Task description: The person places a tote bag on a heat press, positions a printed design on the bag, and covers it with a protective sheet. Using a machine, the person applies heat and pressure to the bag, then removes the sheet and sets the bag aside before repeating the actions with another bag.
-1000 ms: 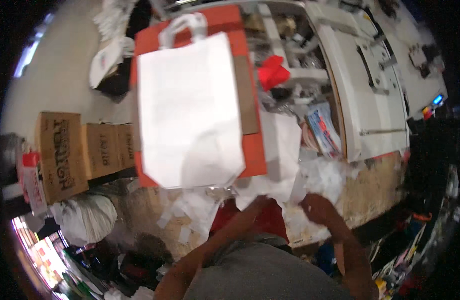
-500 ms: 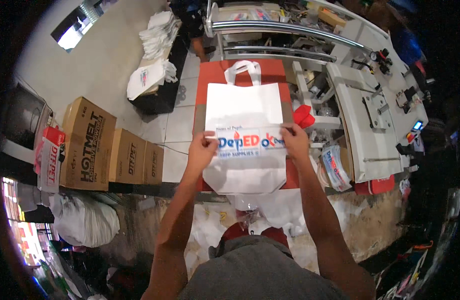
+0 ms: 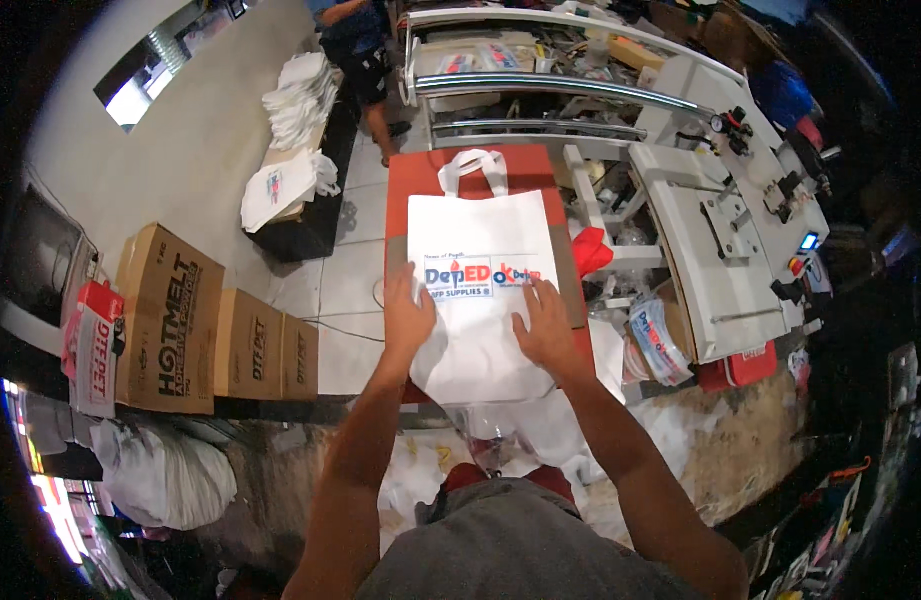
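Observation:
A white tote bag point(image 3: 475, 225) lies flat on a red press bed point(image 3: 412, 178), its handles toward the far side. Across the bag's middle rests a clear transfer film point(image 3: 458, 274) printed in blue and red, flat against the cloth. My left hand point(image 3: 410, 312) lies at the film's left edge, fingers stretched forward. My right hand point(image 3: 546, 328) is spread over the lower right part of the bag, its fingertips touching the film's right end.
At the right stand a white heat press point(image 3: 705, 240) and a stack of printed films point(image 3: 662, 342). A red cloth point(image 3: 590, 252) hangs by the bed. Cardboard boxes point(image 3: 170, 320) stand left; stacked white bags point(image 3: 302, 105) lie far left, near another person point(image 3: 358, 62).
Both hands have lowered the film from above the bag onto its front. My fingers have gone from pinching its ends to lying flat. The other person shows more fully.

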Tool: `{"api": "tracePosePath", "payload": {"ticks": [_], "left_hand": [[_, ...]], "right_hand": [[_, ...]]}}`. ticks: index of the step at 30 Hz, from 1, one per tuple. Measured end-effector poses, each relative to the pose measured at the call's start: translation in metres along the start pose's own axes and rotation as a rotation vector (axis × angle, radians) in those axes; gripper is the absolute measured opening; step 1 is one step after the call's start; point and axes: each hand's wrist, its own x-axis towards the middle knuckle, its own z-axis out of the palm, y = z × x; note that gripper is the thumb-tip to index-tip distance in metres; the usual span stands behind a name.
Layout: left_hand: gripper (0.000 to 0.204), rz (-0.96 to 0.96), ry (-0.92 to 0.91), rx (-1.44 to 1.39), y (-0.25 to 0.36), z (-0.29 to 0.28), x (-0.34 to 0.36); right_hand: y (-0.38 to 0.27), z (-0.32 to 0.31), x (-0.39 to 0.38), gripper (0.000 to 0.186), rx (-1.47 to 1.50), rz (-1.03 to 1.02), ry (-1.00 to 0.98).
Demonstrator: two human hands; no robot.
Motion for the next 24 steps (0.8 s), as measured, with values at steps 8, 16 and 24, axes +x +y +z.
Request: {"api": "tracePosePath", "payload": {"ticks": [8, 16, 24], "left_hand": [[0.052, 0.198, -0.136, 0.319, 0.018, -0.015, -0.047], [0.048, 0.195, -0.156, 0.341, 0.009, -0.011, -0.049], [0.049, 0.182, -0.162, 0.329, 0.008, -0.011, -0.051]], "right_hand": [[0.002, 0.009, -0.001, 0.058, -0.027, 0.006, -0.03], [0.007, 0.016, 0.001, 0.053, -0.003, 0.005, 0.016], [0.003, 0.013, -0.002, 0.054, 0.014, 0.018, 0.015]]}}
